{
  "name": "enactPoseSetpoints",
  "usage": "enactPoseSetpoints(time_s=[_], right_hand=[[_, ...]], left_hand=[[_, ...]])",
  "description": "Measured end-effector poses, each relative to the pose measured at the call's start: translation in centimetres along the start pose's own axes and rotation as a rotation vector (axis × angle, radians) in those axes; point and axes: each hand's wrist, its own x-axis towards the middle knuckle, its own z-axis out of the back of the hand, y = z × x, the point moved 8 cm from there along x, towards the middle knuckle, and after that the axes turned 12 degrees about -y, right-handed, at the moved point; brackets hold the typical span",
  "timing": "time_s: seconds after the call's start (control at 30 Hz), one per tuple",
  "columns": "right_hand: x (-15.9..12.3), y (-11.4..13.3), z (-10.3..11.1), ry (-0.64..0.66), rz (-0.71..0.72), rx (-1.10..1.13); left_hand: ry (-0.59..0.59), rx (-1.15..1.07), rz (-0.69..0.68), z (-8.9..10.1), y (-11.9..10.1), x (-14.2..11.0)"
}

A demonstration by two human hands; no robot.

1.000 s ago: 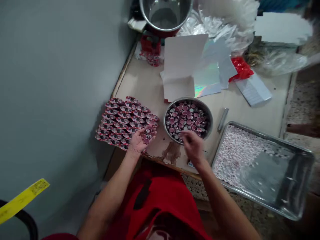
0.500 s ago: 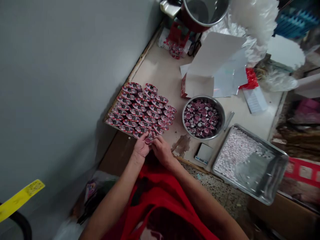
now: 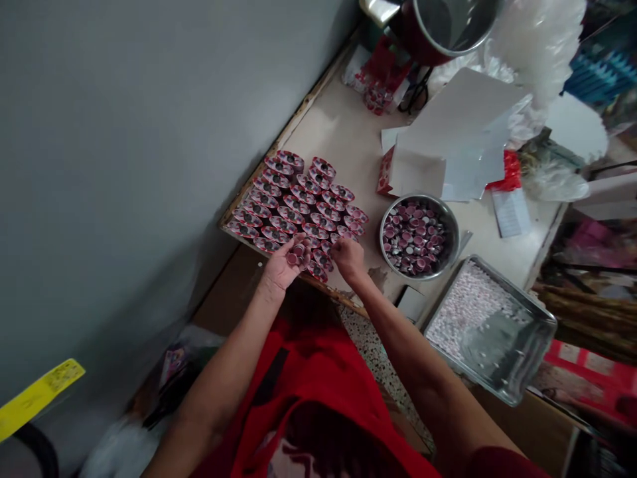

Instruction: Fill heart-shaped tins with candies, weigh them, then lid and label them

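Observation:
Cupped in my left hand (image 3: 281,265) are several small round caps (image 3: 295,255), pinkish inside with silvery rims. My right hand (image 3: 348,255) is closed above the near right side of the rows of printed oval pieces (image 3: 301,202); what its fingers pinch, if anything, is hidden. Each oval piece is red and pink with a dark round middle, and they stand packed close together on the table corner. To the right of my right hand, a metal bowl (image 3: 456,229) holds many more of the same caps.
Right of the bowl, a metal tray (image 3: 535,358) with small whitish pieces overhangs the table edge. A small scale (image 3: 412,303) lies near the front edge. Behind stand an open white box (image 3: 418,174), a large pot (image 3: 448,53) and plastic bags (image 3: 542,40). A grey wall (image 3: 149,133) borders the left.
My right hand has moved away from my left, rightward over the oval pieces. The left hand still holds the caps. The whole view has shifted and turned slightly.

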Motion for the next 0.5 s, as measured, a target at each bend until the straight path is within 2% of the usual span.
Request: enactPoseSetpoints(time_s=[0.17, 0.33, 0.43, 0.5], right_hand=[[1.6, -0.1, -0.7, 0.092, -0.031, -0.15], [2.7, -0.6, -0.2, 0.134, -0.024, -0.21], [1.5, 0.1, 1.1, 0.08, -0.025, -0.103], [0.3, 1.2, 2.2, 0.002, 0.008, 0.149]], left_hand=[[0.078, 0.031, 0.046, 0.4, 0.6, 0.9], [0.039, 0.103, -0.011, 1.6, 0.6, 1.6], [0.021, 0.129, -0.037, 1.5, 0.6, 1.3], [0.029, 0.14, -0.041, 1.1, 0.7, 1.1]])
